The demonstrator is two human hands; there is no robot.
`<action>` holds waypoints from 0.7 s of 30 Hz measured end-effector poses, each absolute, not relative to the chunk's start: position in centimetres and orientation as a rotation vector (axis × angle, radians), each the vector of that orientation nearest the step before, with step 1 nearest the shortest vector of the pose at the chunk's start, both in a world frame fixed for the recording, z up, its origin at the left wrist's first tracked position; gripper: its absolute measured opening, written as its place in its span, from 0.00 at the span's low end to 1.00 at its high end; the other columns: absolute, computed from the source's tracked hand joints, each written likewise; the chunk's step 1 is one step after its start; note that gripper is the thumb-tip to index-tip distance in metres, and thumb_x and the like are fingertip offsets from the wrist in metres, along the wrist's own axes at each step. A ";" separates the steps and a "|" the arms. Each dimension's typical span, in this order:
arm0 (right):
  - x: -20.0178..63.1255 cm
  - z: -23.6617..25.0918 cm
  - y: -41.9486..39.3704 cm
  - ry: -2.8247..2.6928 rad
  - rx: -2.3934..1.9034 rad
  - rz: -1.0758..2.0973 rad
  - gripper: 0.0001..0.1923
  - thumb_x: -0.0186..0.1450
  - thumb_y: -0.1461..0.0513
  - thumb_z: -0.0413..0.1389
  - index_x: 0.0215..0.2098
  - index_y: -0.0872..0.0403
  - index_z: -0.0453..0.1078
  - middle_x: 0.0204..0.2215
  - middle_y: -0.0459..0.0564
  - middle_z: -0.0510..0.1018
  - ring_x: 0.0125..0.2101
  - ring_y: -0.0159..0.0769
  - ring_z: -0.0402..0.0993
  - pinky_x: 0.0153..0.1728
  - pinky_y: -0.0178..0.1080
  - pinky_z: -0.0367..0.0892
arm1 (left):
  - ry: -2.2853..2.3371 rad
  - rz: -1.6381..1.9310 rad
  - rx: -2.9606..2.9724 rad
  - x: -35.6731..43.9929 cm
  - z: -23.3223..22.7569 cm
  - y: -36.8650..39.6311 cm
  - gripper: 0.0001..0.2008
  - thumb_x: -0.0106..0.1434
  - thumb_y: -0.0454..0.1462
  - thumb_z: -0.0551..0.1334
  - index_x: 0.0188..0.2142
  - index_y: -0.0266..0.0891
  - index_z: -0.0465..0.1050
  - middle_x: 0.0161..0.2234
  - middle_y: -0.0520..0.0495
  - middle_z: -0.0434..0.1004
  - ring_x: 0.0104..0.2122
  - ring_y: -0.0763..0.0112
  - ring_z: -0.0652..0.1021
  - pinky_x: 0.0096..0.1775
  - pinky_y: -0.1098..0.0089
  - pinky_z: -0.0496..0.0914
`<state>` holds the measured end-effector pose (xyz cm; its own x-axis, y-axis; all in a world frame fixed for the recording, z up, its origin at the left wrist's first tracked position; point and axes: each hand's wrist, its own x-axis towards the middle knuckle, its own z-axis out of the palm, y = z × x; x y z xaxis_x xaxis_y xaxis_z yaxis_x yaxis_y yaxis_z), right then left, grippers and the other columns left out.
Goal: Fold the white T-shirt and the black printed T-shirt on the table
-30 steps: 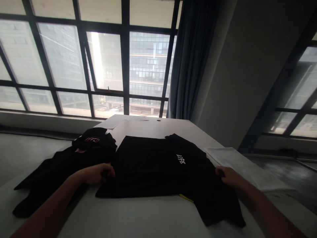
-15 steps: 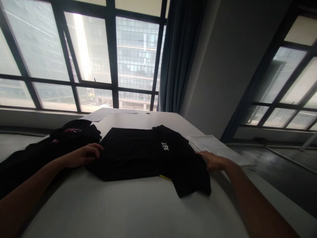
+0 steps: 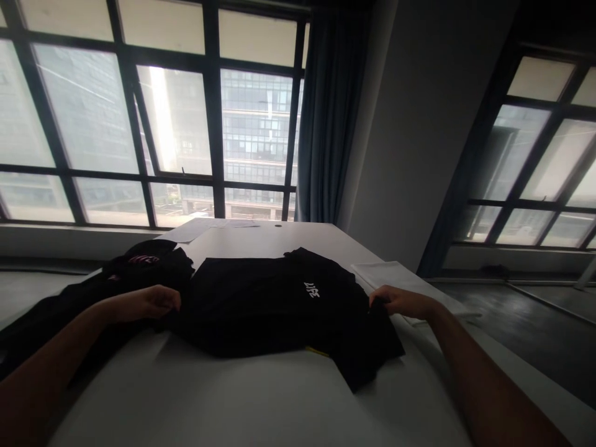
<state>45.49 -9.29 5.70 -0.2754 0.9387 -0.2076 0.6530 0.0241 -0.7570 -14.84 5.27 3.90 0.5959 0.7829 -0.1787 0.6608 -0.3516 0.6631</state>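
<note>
A black T-shirt (image 3: 261, 304) with white "LIFE" lettering lies sideways across the white table (image 3: 223, 403). Its hem is toward the left and its sleeves are toward the right. My left hand (image 3: 161, 302) is closed on the hem end, with the fingers pinched together. At the shoulder end, my right hand (image 3: 391, 301) pinches the cloth and lifts a small peak of it. A sleeve hangs slack toward me below that hand. A thin yellow strip (image 3: 317, 351) shows at the near edge of the shirt.
Left of the shirt lies a heap of black clothing (image 3: 139, 264) with pink print. Folded white cloth (image 3: 388, 276) rests at the table's right edge. Paper sheets (image 3: 195, 230) lie at the far end. Beyond are windows and a blue curtain (image 3: 326, 124).
Both hands have closed on the T-shirt and raised its ends slightly; the near edge has shifted a little toward me. The camera view has tilted upward.
</note>
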 end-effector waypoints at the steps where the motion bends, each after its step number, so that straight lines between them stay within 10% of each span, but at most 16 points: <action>1: 45.8 5.6 -9.3 -1.906 -1.620 1.108 0.22 0.52 0.47 0.63 0.28 0.59 0.72 0.22 0.45 0.71 0.24 0.31 0.67 0.29 0.34 0.64 | 1.070 0.227 2.068 -15.1 4.0 5.3 0.25 0.48 0.57 0.66 0.33 0.36 0.74 0.25 0.53 0.72 0.27 0.71 0.69 0.29 0.73 0.64; 13: 44.3 1.5 -5.4 -1.461 -2.058 0.713 0.26 0.61 0.46 0.59 0.45 0.59 0.75 0.42 0.58 0.80 0.43 0.43 0.76 0.40 0.36 0.70 | 1.408 0.352 1.955 -14.8 1.8 6.9 0.33 0.47 0.64 0.62 0.36 0.38 0.78 0.32 0.45 0.79 0.35 0.57 0.79 0.36 0.65 0.73; 21: 46.5 2.2 -6.1 -1.644 -1.986 0.721 0.29 0.55 0.59 0.65 0.53 0.57 0.71 0.43 0.56 0.79 0.47 0.44 0.74 0.44 0.38 0.70 | 1.601 0.269 2.008 -13.7 3.2 7.1 0.28 0.36 0.49 0.70 0.38 0.39 0.78 0.42 0.41 0.81 0.45 0.46 0.79 0.44 0.61 0.74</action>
<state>46.51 -6.12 2.24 0.1485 0.9835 -0.1033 0.7425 -0.1798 -0.6452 -13.70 7.08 3.20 0.2699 0.9460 -0.1797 0.8354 -0.1372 0.5323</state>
